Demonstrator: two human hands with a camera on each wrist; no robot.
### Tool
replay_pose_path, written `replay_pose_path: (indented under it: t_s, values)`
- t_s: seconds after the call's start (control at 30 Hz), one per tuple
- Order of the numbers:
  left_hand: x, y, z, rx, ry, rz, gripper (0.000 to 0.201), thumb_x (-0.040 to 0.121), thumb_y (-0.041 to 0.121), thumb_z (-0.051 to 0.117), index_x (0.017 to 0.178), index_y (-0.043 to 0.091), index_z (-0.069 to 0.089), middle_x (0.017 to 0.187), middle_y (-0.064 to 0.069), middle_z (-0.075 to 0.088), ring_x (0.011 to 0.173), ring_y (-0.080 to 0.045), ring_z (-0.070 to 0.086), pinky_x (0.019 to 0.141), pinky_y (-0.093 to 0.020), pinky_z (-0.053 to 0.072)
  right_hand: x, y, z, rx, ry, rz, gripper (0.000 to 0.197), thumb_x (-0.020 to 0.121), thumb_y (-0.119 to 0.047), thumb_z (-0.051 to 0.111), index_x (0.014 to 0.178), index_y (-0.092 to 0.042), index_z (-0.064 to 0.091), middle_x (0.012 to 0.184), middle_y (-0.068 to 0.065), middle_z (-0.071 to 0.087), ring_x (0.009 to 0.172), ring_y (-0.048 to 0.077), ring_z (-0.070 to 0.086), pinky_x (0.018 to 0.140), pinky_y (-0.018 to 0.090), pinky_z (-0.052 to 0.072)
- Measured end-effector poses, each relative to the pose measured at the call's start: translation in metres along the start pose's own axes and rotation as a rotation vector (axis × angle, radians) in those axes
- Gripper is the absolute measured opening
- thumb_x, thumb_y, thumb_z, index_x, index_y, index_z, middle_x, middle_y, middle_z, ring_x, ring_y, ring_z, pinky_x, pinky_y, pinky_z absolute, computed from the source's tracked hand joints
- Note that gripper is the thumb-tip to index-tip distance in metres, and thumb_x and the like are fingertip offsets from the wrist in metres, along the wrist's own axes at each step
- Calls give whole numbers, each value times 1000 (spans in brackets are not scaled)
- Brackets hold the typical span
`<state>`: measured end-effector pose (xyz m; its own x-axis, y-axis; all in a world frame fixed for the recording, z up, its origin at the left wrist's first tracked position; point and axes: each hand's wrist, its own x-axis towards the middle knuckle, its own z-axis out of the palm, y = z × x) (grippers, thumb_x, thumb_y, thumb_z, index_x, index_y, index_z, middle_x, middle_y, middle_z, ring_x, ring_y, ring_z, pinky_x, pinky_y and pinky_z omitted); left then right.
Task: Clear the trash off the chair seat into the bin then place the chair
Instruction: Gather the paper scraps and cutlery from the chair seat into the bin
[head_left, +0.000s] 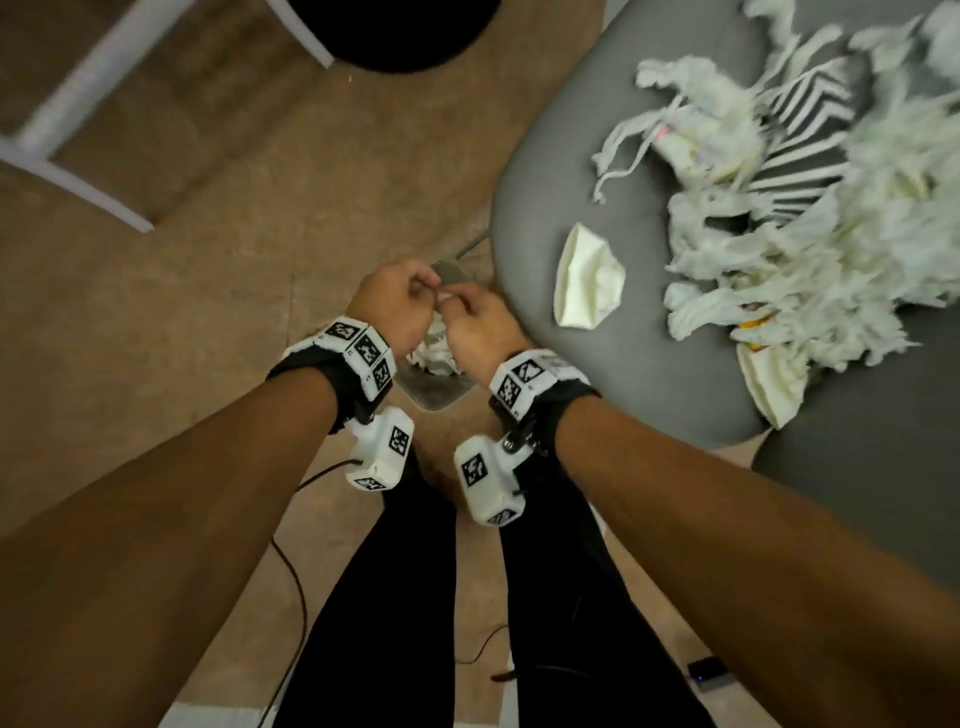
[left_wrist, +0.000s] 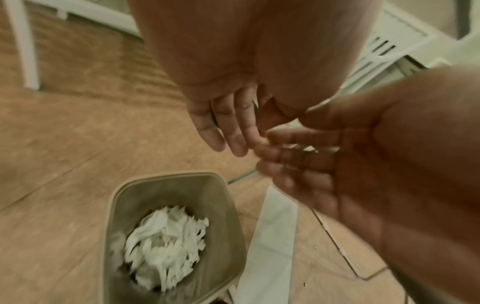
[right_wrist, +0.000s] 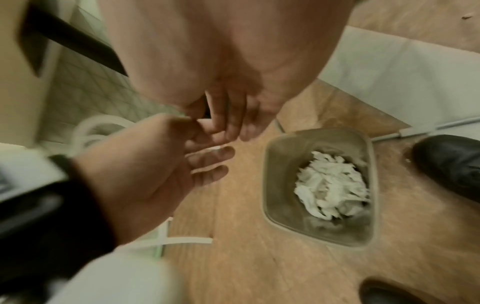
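The grey chair seat (head_left: 597, 374) fills the right of the head view. A heap of shredded white tissue (head_left: 805, 249) lies on it, with a striped wrapper (head_left: 800, 104) and a crumpled cream piece (head_left: 587, 283). Left of the seat, a beige bin (head_left: 431, 400) stands on the floor, partly hidden under my hands. Both wrist views show the bin (left_wrist: 166, 176) (right_wrist: 319, 133) with white shreds (left_wrist: 166, 242) (right_wrist: 330, 189) inside. My left hand (head_left: 410, 291) and right hand (head_left: 467, 317) meet above the bin. Their fingers (left_wrist: 223, 127) (right_wrist: 233, 123) are straight, the tips touch, and they hold nothing.
White frame legs (head_left: 88, 78) and a round black object (head_left: 395, 31) stand at the far left of the wooden floor. A cable (head_left: 291, 571) and a small black device (head_left: 706, 673) lie near my legs. A black shoe (right_wrist: 451, 166) is beside the bin.
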<state>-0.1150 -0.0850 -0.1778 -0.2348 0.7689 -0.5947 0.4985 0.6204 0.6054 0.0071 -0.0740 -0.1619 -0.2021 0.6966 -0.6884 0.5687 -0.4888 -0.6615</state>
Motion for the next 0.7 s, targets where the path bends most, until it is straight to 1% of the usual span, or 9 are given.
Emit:
replay_pose_path:
  t_s: [0.1, 0.2, 0.27, 0.33, 0.4, 0.47, 0.53, 0.6, 0.7]
  values:
    - [-2, 51, -12, 177, -79, 236, 20, 84, 17, 61, 103, 23, 63, 101, -3, 67, 90, -25, 66, 80, -37, 54, -18, -32, -34, 53, 138, -121, 23, 96, -24, 50, 110, -23, 68, 104, -2, 73, 95, 15, 67, 89, 29, 52]
    - [-1, 107, -5, 226, -108, 408, 51, 72, 31, 65, 122, 29, 54, 120, -1, 53, 104, -23, 59, 90, -38, 50, -26, -52, -92, 40, 296, -214, 16, 93, -23, 54, 99, -23, 69, 93, -4, 73, 85, 13, 66, 79, 24, 51]
    - [1, 137, 11, 276, -175, 439, 76, 66, 42, 67, 138, 34, 42, 132, 1, 45, 116, -23, 54, 97, -39, 49, -25, -52, -139, -22, 390, -278, 15, 93, -20, 55, 98, -20, 69, 93, -2, 73, 83, 12, 64, 77, 22, 48]
    - [3, 152, 34, 488, -242, 421, 87, 64, 51, 70, 142, 38, 35, 139, 2, 40, 124, -26, 46, 98, -43, 48, -19, -40, -182, -108, 459, -327, 15, 92, -17, 55, 100, -16, 68, 96, 1, 71, 86, 15, 65, 81, 26, 50]
    - [4, 157, 59, 749, -292, 440, 75, 66, 51, 72, 133, 38, 43, 138, 0, 37, 122, -31, 41, 91, -46, 50, -11, -24, -218, -221, 503, -337, 17, 90, -16, 56, 103, -15, 66, 103, 3, 67, 91, 18, 64, 85, 30, 50]
    - [7, 160, 74, 871, -315, 443, 57, 70, 44, 73, 122, 32, 53, 130, -3, 36, 117, -33, 36, 82, -45, 51, -2, -11, -244, -343, 540, -350, 18, 89, -19, 56, 104, -16, 65, 107, 4, 61, 96, 20, 61, 87, 29, 48]
    - [10, 166, 80, 826, -322, 394, 49, 72, 37, 74, 116, 28, 56, 125, -5, 36, 116, -34, 34, 83, -46, 51, 6, -3, -261, -443, 560, -376, 19, 88, -22, 57, 105, -16, 64, 110, 3, 58, 101, 22, 58, 89, 32, 48]
    - [13, 168, 82, 758, -297, 373, 52, 70, 38, 76, 117, 27, 57, 125, -7, 37, 117, -33, 35, 88, -45, 49, 15, 0, -271, -552, 526, -380, 26, 86, -27, 60, 110, -16, 62, 116, 5, 56, 110, 25, 55, 94, 36, 47]
    - [16, 171, 75, 679, -229, 358, 55, 70, 44, 73, 119, 27, 56, 124, -4, 40, 115, -30, 37, 90, -42, 47, 36, -7, -269, -772, 398, -336, 51, 78, -34, 67, 124, -17, 55, 130, 7, 53, 121, 33, 49, 102, 45, 44]
